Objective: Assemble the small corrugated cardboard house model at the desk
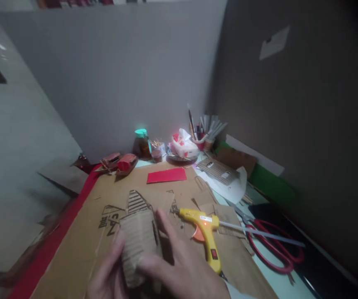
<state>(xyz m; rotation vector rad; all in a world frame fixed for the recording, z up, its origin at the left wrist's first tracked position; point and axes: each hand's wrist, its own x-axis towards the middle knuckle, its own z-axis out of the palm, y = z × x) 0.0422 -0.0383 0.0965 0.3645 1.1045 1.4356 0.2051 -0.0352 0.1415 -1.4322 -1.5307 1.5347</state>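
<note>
Both my hands are around a small cardboard model boat (140, 241) with a corrugated, ridged top and a pointed striped front end. My left hand (112, 265) grips its left side, partly blurred. My right hand (175, 253) has the thumb pressed on top and the fingers along the right side. To the right of it a yellow hot glue gun (210, 232) lies on the cardboard sheet (82, 232), its small light glowing red and a clear glue stick (259, 234) sticking out of its back. The underside of the model is hidden.
Red-handled scissors (275, 253) lie at the right. A red card strip (166, 175) lies ahead, with two small brown model boats (125, 164) at the back left. Behind stand a jar (143, 143), a tissue pack (184, 145) and a pen cup (199, 143). A ridged cardboard piece (218, 171) rests on paper.
</note>
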